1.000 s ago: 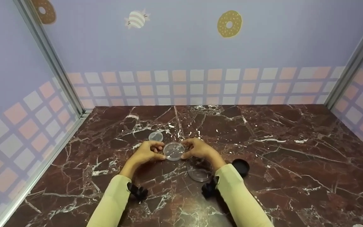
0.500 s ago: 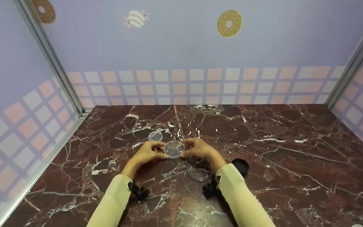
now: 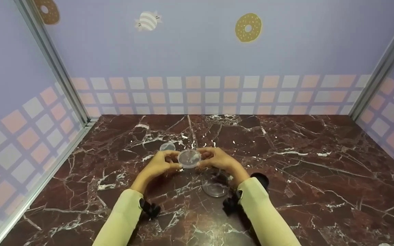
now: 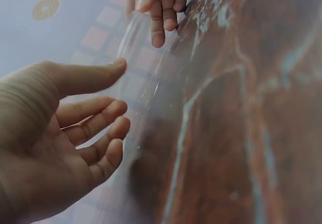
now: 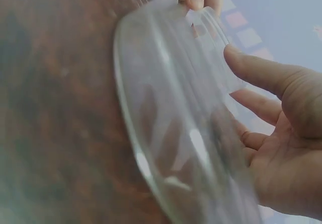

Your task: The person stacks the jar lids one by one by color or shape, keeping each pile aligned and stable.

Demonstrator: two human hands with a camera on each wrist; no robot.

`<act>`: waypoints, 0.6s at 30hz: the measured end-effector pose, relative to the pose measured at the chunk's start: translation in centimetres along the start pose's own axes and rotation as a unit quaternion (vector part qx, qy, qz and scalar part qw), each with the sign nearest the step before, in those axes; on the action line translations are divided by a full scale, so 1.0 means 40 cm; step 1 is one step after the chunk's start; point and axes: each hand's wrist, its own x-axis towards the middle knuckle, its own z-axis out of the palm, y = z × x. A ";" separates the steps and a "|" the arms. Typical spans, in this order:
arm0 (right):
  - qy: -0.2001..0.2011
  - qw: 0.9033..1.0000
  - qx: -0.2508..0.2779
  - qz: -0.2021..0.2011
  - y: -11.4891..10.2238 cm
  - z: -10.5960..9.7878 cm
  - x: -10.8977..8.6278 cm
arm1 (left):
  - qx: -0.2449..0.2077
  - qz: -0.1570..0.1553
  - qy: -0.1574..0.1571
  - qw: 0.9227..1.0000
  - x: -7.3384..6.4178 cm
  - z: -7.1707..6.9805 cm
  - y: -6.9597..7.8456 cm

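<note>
Both hands hold a clear, round, shallow plastic dish (image 3: 189, 159) between them, over the middle of the table. My left hand (image 3: 157, 164) has thumb and fingers at its left edge. On the opposite edge, the thumb and fingers of my right hand (image 3: 220, 160) grip it. The left wrist view catches the dish's thin transparent rim (image 4: 132, 36) between the thumbs. A larger clear round dish (image 3: 214, 188) lies on the table near the right wrist, and it fills the foreground of the right wrist view. Behind the left fingers lies a smaller clear disc (image 3: 168, 147), partly covered.
A black round cap-like piece (image 3: 261, 179) sits beside the right forearm, partly behind the sleeve. Small white flecks (image 3: 214, 143) dot the dark red marbled tabletop (image 3: 313, 191) beyond the hands. Patterned panels (image 3: 197, 54) enclose the back and both sides.
The held dish has risen slightly with both hands. The left hand now covers more of the smaller disc, while the larger dish and the black piece stay put.
</note>
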 end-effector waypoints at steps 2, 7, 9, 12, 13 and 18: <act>0.002 1.000 0.000 -0.003 -0.004 -0.007 -0.001 | -0.003 0.000 0.002 1.000 0.000 0.000 0.010; 0.008 1.000 0.027 -0.001 -0.020 -0.025 -0.012 | -0.030 0.006 0.000 1.000 -0.001 0.002 0.035; 0.010 0.999 0.041 0.007 -0.029 -0.033 -0.020 | -0.034 0.015 0.004 0.999 -0.001 0.005 0.045; 0.006 0.999 0.044 -0.006 -0.039 -0.047 -0.036 | -0.035 0.021 0.016 0.999 -0.005 0.015 0.061; 0.004 0.999 0.046 -0.010 -0.044 -0.053 -0.041 | -0.034 0.025 0.020 0.999 -0.005 0.018 0.066; -0.003 0.997 0.063 -0.033 -0.064 -0.088 -0.070 | -0.048 0.046 0.037 0.997 -0.002 0.035 0.101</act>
